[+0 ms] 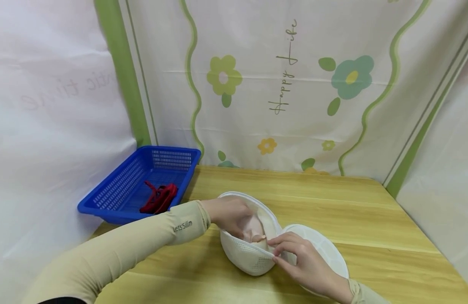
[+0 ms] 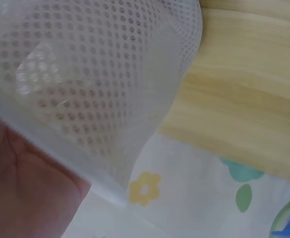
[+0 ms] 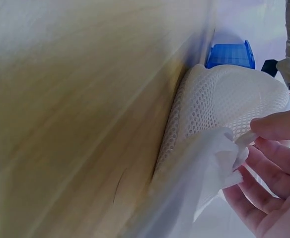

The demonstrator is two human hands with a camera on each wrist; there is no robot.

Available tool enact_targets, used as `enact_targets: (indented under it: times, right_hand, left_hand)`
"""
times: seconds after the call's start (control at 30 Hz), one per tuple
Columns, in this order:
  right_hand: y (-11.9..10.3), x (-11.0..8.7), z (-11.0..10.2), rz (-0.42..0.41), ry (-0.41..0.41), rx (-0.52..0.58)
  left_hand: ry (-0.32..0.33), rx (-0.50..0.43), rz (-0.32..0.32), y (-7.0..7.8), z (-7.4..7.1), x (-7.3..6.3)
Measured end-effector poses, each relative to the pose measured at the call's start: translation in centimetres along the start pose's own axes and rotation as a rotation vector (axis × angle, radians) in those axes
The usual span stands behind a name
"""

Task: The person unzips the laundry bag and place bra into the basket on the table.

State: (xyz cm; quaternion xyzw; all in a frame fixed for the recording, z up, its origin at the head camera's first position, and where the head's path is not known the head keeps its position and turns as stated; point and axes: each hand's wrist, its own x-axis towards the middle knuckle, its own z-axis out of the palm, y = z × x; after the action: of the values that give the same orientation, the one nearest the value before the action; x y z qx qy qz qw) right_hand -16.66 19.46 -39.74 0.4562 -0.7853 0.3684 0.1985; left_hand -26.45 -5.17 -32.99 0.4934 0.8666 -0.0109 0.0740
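A white mesh laundry bag (image 1: 241, 255) stands on the table with its round lid (image 1: 329, 249) folded open to the right. Pale pink, folded fabric (image 1: 254, 226) lies inside; its exact kind does not show. My left hand (image 1: 230, 213) reaches over the rim into the bag, by the pink fabric. In the left wrist view, mesh hides the fingers of that hand (image 2: 33, 191), so their hold is unclear. At the bag's right side, my right hand (image 1: 300, 259) pinches the edge between thumb and fingers; the right wrist view shows this hand (image 3: 271, 173) at the white rim.
At the back left sits a blue plastic basket (image 1: 104, 207) holding a dark red fabric item (image 1: 159, 198). A wooden table (image 1: 355, 202) lies beneath everything. Printed white curtains (image 1: 249, 126) hang behind and at both sides.
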Motion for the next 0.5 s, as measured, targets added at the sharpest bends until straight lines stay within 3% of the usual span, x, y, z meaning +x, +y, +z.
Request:
enact_targets:
  times: [0.2, 0.5]
  right_hand:
    - [0.1, -0.1, 0.2, 0.004, 0.002, -0.004]
    - [0.3, 0.1, 0.2, -0.005, 0.008, -0.001]
  left_hand:
    - [-0.031, 0.035, 0.005, -0.2, 0.9, 0.7]
    - [-0.073, 0.044, -0.058, 0.0, 2.7, 1.3]
